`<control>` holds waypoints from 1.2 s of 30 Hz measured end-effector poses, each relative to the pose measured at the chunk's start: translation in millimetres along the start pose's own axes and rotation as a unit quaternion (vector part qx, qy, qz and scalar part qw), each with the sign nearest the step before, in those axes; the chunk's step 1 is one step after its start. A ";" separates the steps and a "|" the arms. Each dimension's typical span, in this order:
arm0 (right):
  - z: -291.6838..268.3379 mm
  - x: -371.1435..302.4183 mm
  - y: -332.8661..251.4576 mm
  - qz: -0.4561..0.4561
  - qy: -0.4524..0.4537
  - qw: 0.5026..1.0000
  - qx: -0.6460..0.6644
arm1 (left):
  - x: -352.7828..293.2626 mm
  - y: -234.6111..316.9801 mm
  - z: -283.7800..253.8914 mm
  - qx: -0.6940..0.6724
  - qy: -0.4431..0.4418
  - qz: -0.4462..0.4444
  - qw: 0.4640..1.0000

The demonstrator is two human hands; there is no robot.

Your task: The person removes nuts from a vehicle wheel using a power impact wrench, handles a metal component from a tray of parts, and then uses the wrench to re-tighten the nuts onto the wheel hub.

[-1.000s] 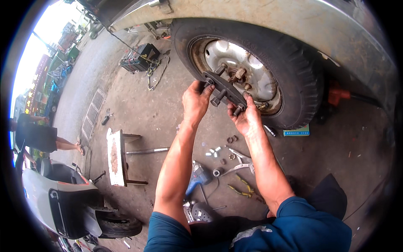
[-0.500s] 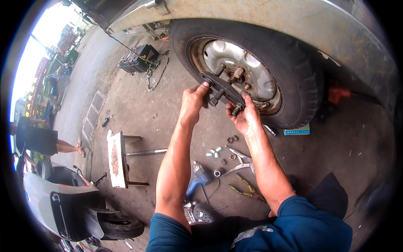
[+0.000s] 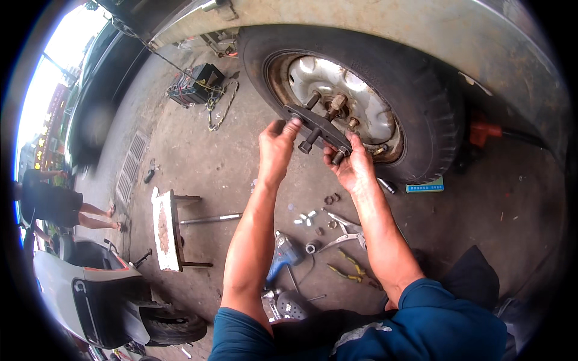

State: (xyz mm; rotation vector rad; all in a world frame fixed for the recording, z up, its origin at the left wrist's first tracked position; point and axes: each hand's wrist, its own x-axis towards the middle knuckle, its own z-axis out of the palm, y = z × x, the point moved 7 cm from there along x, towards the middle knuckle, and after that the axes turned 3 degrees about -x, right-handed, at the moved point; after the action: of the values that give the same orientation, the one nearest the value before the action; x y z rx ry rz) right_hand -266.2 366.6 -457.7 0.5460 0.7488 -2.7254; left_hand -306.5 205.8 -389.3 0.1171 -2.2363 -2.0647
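Observation:
Between my two hands is a dark metal bar puller, a flat bar with a bolt through its middle and more at its ends. My left hand grips its upper left end, thumb on top. The lower right end is held by my right hand, with the thumb along the edge and fingers curled beneath. The puller is in front of the silver steel wheel, near its rusty hub and lug studs; whether it touches them I cannot tell. A black tyre surrounds the wheel.
Below my hands lie a blue impact wrench, a socket, locking pliers, yellow-handled pliers and several nuts. A low stool, a battery and a parked scooter stand left. A person is farther off.
A dark vehicle has come into view on the road at upper left. The person at the far left has shifted their legs. My hands keep hold of the puller, almost still.

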 end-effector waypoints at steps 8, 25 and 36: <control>-1.7 -1.3 -1.0 -0.013 0.018 0.999 -0.023 | -4.4 16.5 1.9 0.189 0.024 0.108 0.976; -3.2 -2.7 -4.4 -0.040 0.057 0.997 -0.030 | -38.7 -4.0 12.6 0.222 0.039 0.065 0.972; -3.3 -2.0 -12.0 -0.048 0.061 0.996 -0.037 | -55.3 -37.5 39.8 -0.285 0.003 -0.264 0.921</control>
State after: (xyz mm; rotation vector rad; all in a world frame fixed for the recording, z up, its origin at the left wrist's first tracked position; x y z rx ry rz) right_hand -267.6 378.6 -454.3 0.6808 0.9265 -2.7584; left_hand -256.8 248.9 -430.8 0.7414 -1.6110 -2.8832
